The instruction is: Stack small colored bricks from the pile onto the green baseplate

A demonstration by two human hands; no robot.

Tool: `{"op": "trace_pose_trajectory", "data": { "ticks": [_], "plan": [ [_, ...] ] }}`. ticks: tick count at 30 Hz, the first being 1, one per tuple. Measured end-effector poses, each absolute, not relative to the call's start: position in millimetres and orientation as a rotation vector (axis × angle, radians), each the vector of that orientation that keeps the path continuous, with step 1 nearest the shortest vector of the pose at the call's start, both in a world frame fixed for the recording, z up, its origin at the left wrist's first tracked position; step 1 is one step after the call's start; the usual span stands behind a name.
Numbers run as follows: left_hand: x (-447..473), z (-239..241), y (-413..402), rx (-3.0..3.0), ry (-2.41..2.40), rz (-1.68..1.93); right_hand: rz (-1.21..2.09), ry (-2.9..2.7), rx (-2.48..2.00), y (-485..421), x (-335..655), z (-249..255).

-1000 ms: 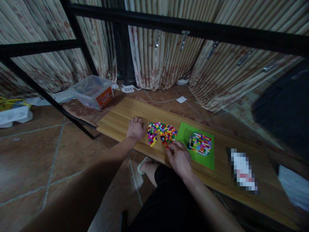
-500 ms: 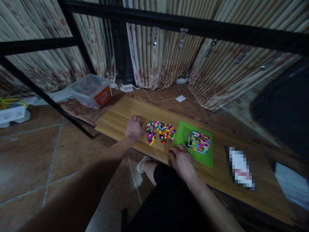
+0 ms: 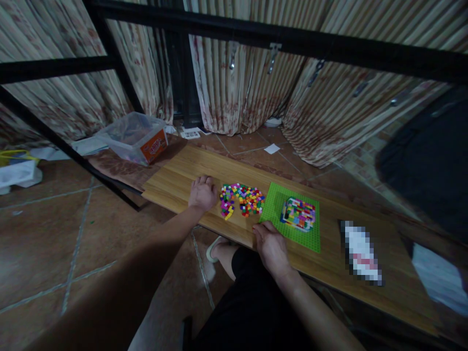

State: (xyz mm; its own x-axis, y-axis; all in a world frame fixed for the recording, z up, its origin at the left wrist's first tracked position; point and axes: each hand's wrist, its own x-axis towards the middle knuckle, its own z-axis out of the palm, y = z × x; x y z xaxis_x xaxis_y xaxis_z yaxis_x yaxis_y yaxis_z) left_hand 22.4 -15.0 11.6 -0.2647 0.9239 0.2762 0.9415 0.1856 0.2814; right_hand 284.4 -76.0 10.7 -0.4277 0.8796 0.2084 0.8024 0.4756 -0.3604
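On the wooden board, my left hand (image 3: 203,193) rests palm down, left of a loose pile of small coloured bricks (image 3: 250,199). Its fingers are bent a little and slightly apart, and I see nothing in them. My right hand (image 3: 271,243) is over the board's near edge, by the lower left corner of a green baseplate (image 3: 275,196). Thumb and fingertips are pinched on a small red brick (image 3: 255,227), mostly hidden. A multicoloured brick build (image 3: 300,213) with rounded corners stands on the baseplate.
A blurred-out white and red item (image 3: 361,253) lies right of the baseplate. Beyond the board's left end stands a clear plastic box (image 3: 133,136) with an orange label. A black metal frame (image 3: 234,24) crosses above, before striped curtains (image 3: 241,92).
My right hand has shifted slightly left and down, and the red brick in its fingertips shows less. My left hand stays in place on the board. The view has moved slightly.
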Motion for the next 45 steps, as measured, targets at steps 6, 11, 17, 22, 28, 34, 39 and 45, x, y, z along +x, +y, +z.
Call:
{"op": "trace_pose_trajectory", "data": {
  "ticks": [6, 11, 17, 22, 28, 34, 39, 45],
  "plan": [
    [22.3, 11.1, -14.4, -1.879, -2.368, -0.617, 0.243, -2.449, -1.357, -77.2, 285.6, 11.8],
    [22.7, 11.9, -14.1, -1.87, -2.389, -0.607, 0.334, -2.381, -1.286, -76.0, 289.8, 11.4],
    [23.3, 13.5, -15.4, -1.87, -2.401, -0.615, 0.539, -2.151, -1.247, -65.7, 277.8, 22.9],
    [24.1, 14.2, -15.8, -1.868, -2.4, -0.631, 0.455, -2.171, -1.269, -40.4, 243.6, 32.6],
    [23.9, 12.7, -16.0, -1.868, -2.389, -0.623, 0.406, -2.209, -1.334, -11.6, 220.8, 32.4],
    [24.7, 12.6, -16.4, -1.872, -2.392, -0.62, 0.401, -2.142, -1.396, -25.7, 257.2, 37.6],
    [25.6, 13.5, -16.0, -1.878, -2.405, -0.65, 0.398, -2.195, -1.446, -54.2, 292.1, 38.7],
    [24.5, 12.7, -14.7, -1.89, -2.41, -0.65, 0.256, -2.391, -1.297, -69.2, 299.8, 28.5]
  ]
}}
